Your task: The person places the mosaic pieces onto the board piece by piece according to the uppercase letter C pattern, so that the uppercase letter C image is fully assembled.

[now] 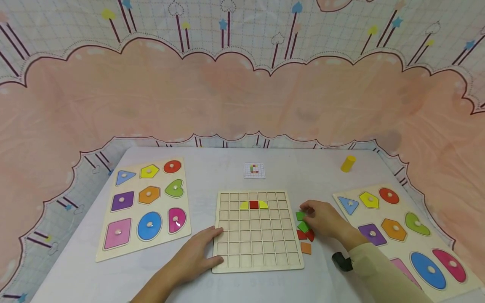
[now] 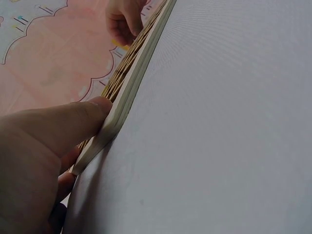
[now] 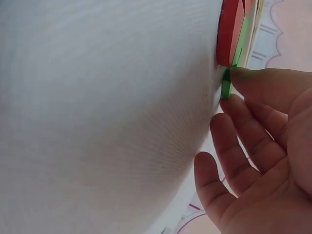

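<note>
Pinching a green tile point(image 1: 300, 216) between thumb and fingertips, the right hand point(image 1: 322, 219) sits just right of the wooden grid board point(image 1: 257, 252), among loose tiles. The left hand point(image 1: 197, 252) lies flat, fingers spread, against the board's left edge.

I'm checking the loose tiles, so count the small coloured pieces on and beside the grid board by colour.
Yellow: 2, both in the grid board, at and
Red: 3
Green: 2
Orange: 1
Total: 8
</note>
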{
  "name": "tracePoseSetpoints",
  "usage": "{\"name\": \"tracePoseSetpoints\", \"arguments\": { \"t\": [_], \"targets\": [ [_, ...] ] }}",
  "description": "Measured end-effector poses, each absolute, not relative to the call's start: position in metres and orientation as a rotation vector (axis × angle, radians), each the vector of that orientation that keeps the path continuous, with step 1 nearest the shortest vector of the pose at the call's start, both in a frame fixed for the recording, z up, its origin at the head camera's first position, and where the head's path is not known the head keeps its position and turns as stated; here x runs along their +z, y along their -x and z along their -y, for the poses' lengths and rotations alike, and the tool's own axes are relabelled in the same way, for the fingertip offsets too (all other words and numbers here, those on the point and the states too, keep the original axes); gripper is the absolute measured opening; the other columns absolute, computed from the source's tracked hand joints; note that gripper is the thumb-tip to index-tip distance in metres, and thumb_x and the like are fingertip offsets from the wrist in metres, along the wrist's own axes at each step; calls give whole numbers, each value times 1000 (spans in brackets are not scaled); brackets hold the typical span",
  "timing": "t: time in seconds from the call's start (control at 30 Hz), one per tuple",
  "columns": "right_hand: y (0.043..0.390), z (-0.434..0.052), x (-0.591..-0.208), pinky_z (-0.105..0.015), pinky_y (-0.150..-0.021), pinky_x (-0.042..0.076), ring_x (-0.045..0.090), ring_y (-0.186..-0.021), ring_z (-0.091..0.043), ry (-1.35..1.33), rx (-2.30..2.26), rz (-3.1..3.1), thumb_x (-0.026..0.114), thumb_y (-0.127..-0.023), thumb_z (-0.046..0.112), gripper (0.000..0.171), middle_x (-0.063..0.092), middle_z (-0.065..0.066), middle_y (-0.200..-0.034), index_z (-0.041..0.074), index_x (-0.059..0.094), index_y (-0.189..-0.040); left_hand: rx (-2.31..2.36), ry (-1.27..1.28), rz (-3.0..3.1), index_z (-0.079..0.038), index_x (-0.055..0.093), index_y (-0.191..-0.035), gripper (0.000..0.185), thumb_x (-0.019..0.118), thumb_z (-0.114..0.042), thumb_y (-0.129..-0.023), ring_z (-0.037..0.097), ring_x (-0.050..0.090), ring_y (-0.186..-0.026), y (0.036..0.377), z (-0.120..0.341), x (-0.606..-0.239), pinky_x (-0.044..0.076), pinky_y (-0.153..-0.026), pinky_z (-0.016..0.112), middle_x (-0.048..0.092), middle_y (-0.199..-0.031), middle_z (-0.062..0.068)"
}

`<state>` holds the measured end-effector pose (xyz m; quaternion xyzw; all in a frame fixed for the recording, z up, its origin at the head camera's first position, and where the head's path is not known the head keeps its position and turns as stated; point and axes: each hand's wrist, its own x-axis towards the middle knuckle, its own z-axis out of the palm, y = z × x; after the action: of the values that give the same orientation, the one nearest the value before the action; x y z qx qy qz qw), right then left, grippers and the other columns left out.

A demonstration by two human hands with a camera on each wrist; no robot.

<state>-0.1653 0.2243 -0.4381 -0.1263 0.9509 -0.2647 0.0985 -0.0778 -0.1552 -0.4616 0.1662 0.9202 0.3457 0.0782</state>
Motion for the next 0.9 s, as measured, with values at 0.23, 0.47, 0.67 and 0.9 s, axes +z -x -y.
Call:
{"name": "tracePoseSetpoints", "arguments": {
  "t": [0.23,0.47,0.67,0.9],
  "targets": [
    [165,-224,-438,-49,-94,52,60,-104,-27,376,-783,-2819,66,-91,8,27,68,-7,-112,2,66,-117,1045,-506,-2755,-4,55,-141,68,82,-26,-83,40,44,-135,78,156,-462,34,-111,57,50,-145,20],
    [165,-224,-441,-49,-95,52,60,-104,-28,369,-798,-2819,66,-90,7,28,67,-8,-112,0,66,-117,1046,-501,-2752,-4,54,-141,67,82,-25,-83,40,44,-135,79,156,-463,35,-110,57,50,-145,20],
    [165,-223,-442,-49,-94,52,60,-103,-28,361,-811,-2812,68,-91,7,28,67,-9,-112,0,65,-118,1052,-498,-2748,-3,55,-140,68,82,-24,-82,40,45,-135,78,155,-463,35,-110,58,51,-145,21],
    [165,-221,-442,-49,-96,51,59,-105,-28,346,-791,-2811,68,-92,7,28,66,-9,-115,-1,64,-119,1047,-494,-2753,-4,55,-140,68,83,-24,-82,41,45,-135,79,155,-464,35,-110,58,51,-144,21]
  ]
}}
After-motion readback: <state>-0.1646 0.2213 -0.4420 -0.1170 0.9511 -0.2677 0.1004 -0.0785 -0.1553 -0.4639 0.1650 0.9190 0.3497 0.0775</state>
